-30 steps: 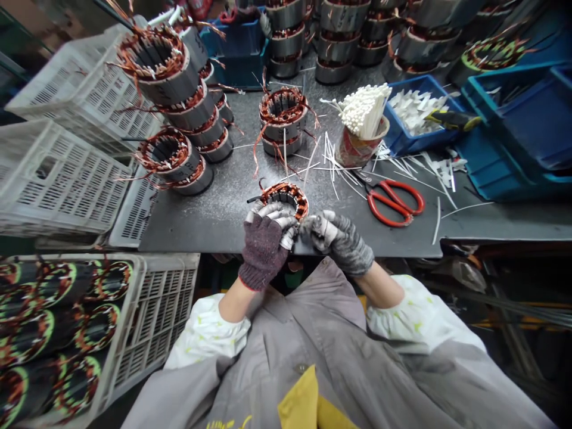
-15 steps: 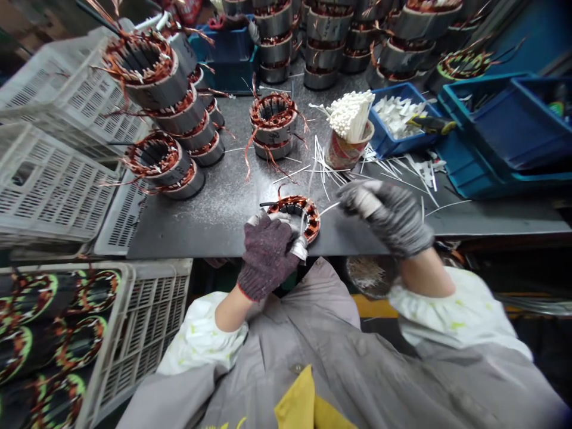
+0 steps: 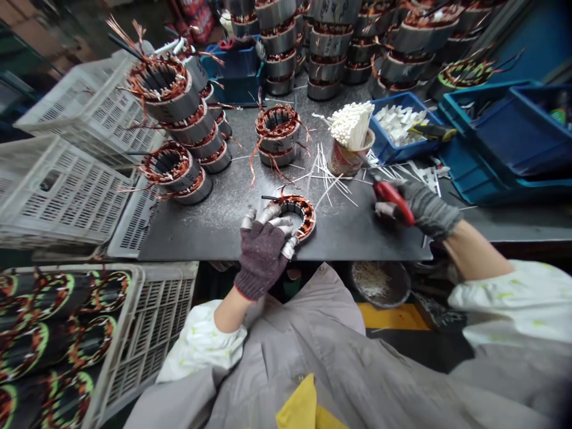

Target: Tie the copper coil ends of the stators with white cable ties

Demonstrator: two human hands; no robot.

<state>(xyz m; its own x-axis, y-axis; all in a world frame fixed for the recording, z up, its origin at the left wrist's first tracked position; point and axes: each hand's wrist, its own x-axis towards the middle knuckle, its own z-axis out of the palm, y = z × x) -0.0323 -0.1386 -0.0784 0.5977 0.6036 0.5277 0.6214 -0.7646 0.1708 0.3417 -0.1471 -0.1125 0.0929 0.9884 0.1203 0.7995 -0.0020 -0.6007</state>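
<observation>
A low motor stator point(image 3: 308, 220) with copper windings lies near the front edge of the bench, and a white cord stands up from its far side. My left hand point(image 3: 263, 247), in a dark purple knit glove with tape-wrapped fingertips, grips the stator's left side. To the right, my grey-gloved right hand point(image 3: 415, 205) holds red-handled scissors point(image 3: 394, 201) just above the bench, blades pointing away and to the left. Their blades are blurred. Loose white ties point(image 3: 333, 179) lie scattered between the stator and a cup point(image 3: 342, 156) packed with white ties.
Stacked stators point(image 3: 179, 113) stand at the left, with more at the back and another pair point(image 3: 276, 134) mid-bench. Blue bins point(image 3: 491, 137) line the right side, one point(image 3: 397, 143) holding white pieces and yellow-handled pliers point(image 3: 433, 131). White crates point(image 3: 75, 190) stand left; a bowl point(image 3: 379, 286) sits below.
My right hand has moved right, away from the white cord by the stator, and now has the red scissors in it. My left hand stays at the stator, its fingers slightly more spread.
</observation>
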